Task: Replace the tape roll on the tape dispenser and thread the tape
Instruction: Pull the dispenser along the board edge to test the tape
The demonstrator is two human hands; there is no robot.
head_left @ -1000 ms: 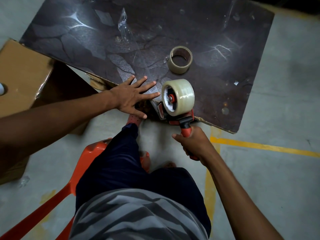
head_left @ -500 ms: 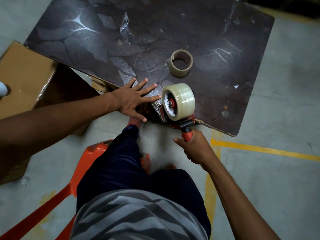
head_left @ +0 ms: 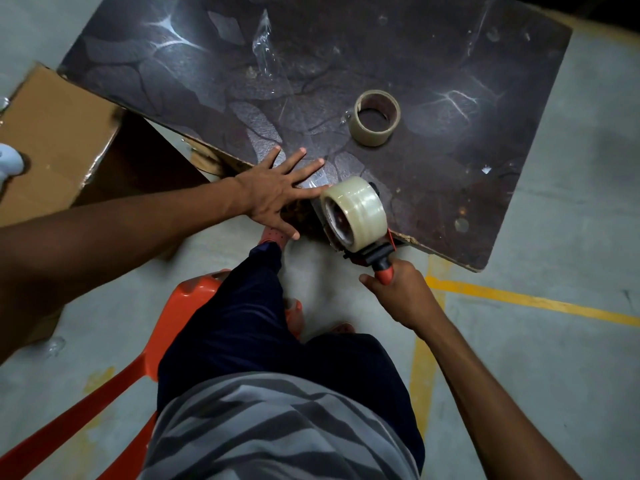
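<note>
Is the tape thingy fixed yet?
Nearly. The full new roll already sits on the dispenser, and the empty old roll lies on the table. The right hand grips the handle; the left hand presses flat on the table. Whether it's threaded isn't visible.

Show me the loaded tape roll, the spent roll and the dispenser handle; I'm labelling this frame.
Loaded tape roll (head_left: 360,211): head view, on its clear outer winding.
Spent roll (head_left: 375,135): head view, on its outer wall.
Dispenser handle (head_left: 384,273): head view, on the part above the gripping right hand (head_left: 403,296).
</note>
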